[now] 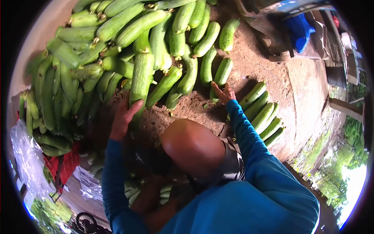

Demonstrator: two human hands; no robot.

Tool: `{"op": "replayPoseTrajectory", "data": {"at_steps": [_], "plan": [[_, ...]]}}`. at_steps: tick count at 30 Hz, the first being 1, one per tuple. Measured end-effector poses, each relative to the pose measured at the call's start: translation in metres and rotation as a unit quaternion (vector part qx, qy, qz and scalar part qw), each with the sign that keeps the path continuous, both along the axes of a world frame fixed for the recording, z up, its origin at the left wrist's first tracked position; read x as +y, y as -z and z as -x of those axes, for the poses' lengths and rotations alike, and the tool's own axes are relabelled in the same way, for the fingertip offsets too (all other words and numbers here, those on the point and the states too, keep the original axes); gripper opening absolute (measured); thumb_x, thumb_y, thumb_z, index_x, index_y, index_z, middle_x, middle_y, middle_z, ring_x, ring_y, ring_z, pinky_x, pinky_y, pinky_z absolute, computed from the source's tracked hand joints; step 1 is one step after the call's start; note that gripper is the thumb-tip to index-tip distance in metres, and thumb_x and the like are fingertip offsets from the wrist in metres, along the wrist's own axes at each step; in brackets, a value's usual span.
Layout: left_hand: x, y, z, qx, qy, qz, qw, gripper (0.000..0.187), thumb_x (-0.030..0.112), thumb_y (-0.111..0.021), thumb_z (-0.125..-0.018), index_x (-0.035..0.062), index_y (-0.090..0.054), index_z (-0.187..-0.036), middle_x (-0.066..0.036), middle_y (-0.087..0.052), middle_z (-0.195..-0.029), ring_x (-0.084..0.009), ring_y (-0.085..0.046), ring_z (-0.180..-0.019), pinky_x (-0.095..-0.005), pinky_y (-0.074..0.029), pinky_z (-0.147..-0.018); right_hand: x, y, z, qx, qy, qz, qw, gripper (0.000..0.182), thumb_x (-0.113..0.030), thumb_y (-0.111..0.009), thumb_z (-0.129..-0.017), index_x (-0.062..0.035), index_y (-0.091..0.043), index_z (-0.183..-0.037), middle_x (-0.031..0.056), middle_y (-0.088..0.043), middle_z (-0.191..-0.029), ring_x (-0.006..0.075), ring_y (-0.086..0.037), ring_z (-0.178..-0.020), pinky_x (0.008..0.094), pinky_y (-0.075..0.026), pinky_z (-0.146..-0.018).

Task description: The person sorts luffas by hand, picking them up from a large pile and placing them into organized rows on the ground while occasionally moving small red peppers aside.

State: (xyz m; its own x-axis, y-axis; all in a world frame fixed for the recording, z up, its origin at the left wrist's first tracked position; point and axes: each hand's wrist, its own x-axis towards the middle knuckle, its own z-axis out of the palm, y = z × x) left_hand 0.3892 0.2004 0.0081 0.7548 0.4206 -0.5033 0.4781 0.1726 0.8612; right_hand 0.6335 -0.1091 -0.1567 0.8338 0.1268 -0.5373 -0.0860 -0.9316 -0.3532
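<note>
My left hand is at the lower end of a large pale green gourd. Its thumb lies over the gourd's surface, and its other fingers are partly hidden along the gourd's left side. On the right, my right hand has its fingers spread at the lower end of a smaller green gourd, touching or just over it. Part of another gourd shows beside this hand. Several more gourds lie on the brown ground between my hands.
A big heap of gourds fills the left and upper left. A row of gourds lies right of my right forearm. My bare knee is between my arms. Clear plastic, red material and a blue item are farther out.
</note>
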Motion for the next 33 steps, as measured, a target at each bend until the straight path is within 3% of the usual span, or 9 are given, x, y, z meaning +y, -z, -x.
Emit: {"op": "replayPoseTrajectory", "data": {"at_steps": [3,6,9,12,16,20,22,28,33], "plan": [[-0.005,-0.017,0.008,0.018,0.017,0.031,0.999,0.053,0.025,-0.064,-0.087,0.0007,-0.048,-0.132,-0.009,-0.058,-0.119,-0.0178,-0.052,-0.111,-0.0307,-0.038,-0.096,0.008,-0.003,-0.008,0.019,-0.041,-0.02,0.999,0.082,-0.066,-0.067,-0.071,-0.0021,-0.055,-0.122,0.0149,-0.067,-0.097,0.0203,-0.066,-0.073,0.0292,-0.052,-0.051],[-0.003,-0.014,0.04,0.023,0.022,0.052,0.998,0.054,0.027,-0.064,-0.087,0.0006,-0.049,-0.131,-0.008,-0.059,-0.118,-0.0176,-0.052,-0.109,-0.0304,-0.039,-0.095,-0.015,0.005,-0.019,0.141,-0.027,-0.191,0.971,0.062,-0.052,-0.066,-0.08,-0.0041,-0.057,-0.119,0.0085,-0.067,-0.095,0.0142,-0.064,-0.07,0.0263,-0.052,-0.047],[-0.006,-0.032,0.082,0.052,0.004,0.036,0.998,0.055,0.034,-0.066,-0.085,-0.0004,-0.052,-0.125,-0.009,-0.061,-0.112,-0.0165,-0.054,-0.102,-0.0306,-0.041,-0.09,-0.035,-0.003,-0.028,0.227,0.012,-0.245,0.942,0.048,-0.042,-0.064,-0.086,-0.0053,-0.059,-0.117,0.0038,-0.065,-0.092,0.0125,-0.061,-0.069,0.0248,-0.05,-0.05],[-0.015,-0.045,0.148,0.129,0.013,-0.07,0.989,0.055,0.041,-0.068,-0.081,-0.001,-0.056,-0.116,-0.01,-0.061,-0.103,-0.0147,-0.055,-0.094,-0.0316,-0.044,-0.082,-0.038,-0.009,-0.036,0.117,0.032,-0.36,0.925,0.036,-0.03,-0.061,-0.089,-0.0061,-0.06,-0.116,0.0017,-0.063,-0.092,0.0134,-0.058,-0.077,0.0298,-0.049,-0.065],[-0.065,-0.06,0.254,0.198,-0.149,-0.062,0.967,0.054,0.046,-0.065,-0.08,-0.0011,-0.059,-0.104,-0.008,-0.061,-0.09,-0.0138,-0.055,-0.082,-0.0317,-0.045,-0.074,-0.025,-0.023,-0.064,0.089,-0.038,-0.303,0.948,0.05,-0.047,-0.061,-0.085,-0.0069,-0.06,-0.116,0.0072,-0.059,-0.108,0.0186,-0.055,-0.094,0.0341,-0.047,-0.081],[-0.152,-0.064,0.358,0.171,-0.359,-0.065,0.915,0.054,0.049,-0.062,-0.08,-0.0017,-0.06,-0.1,-0.006,-0.059,-0.084,-0.0137,-0.054,-0.075,-0.0308,-0.045,-0.068,0.057,-0.112,-0.021,0.154,-0.267,-0.38,0.872,0.052,-0.045,-0.063,-0.084,-0.0031,-0.058,-0.116,0.0042,-0.061,-0.104,0.0176,-0.056,-0.092,0.032,-0.046,-0.08],[-0.184,-0.054,0.383,0.152,-0.441,-0.051,0.883,0.053,0.048,-0.062,-0.081,-0.0016,-0.06,-0.1,-0.005,-0.058,-0.083,-0.0133,-0.054,-0.074,-0.0307,-0.044,-0.067,0.098,-0.067,-0.038,0.089,-0.365,-0.395,0.839,0.047,-0.031,-0.064,-0.088,0.0016,-0.055,-0.121,0.0061,-0.061,-0.105,0.0165,-0.055,-0.093,0.0304,-0.044,-0.082],[-0.227,-0.02,0.419,0.026,-0.675,-0.012,0.738,0.048,0.045,-0.062,-0.085,-0.0006,-0.059,-0.102,-0.003,-0.056,-0.082,-0.0119,-0.052,-0.072,-0.0299,-0.044,-0.064,0.258,-0.189,0.191,0.208,-0.585,-0.288,0.729,0.046,-0.03,-0.065,-0.087,0.0017,-0.055,-0.119,0.0074,-0.063,-0.1,0.0135,-0.058,-0.084,0.0296,-0.049,-0.074],[-0.207,0.022,0.443,-0.083,-0.781,-0.029,0.618,0.047,0.045,-0.062,-0.086,0.0008,-0.058,-0.103,-0.003,-0.056,-0.083,-0.0119,-0.053,-0.073,-0.0313,-0.045,-0.061,0.302,-0.219,0.388,0.278,-0.763,-0.237,0.534,0.053,-0.039,-0.07,-0.08,0.0011,-0.061,-0.113,0.009,-0.066,-0.096,0.0148,-0.061,-0.082,0.0292,-0.05,-0.074]]}}
